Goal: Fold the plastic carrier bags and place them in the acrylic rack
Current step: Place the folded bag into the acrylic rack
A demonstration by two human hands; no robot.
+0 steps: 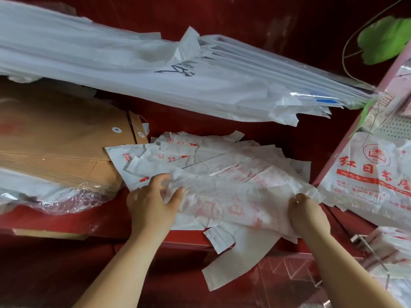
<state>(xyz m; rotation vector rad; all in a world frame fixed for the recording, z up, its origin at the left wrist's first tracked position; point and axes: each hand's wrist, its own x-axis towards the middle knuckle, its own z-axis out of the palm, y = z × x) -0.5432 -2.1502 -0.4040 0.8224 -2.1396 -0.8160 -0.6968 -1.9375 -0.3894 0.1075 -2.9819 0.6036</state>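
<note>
Fingers [159,180] around plastic carrier bags [224,174]

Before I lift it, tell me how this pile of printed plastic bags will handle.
The pile of bags will probably be floppy: thin, creased film droops over the shelf edge. Likely light but slippery; the sheets lie fanned askew, so they may slide apart. Gripping both ends, as the left hand and right hand do, should help.

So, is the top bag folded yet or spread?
Spread: top bag lies flat on the pile, left hand and right hand holding its edges.
</note>
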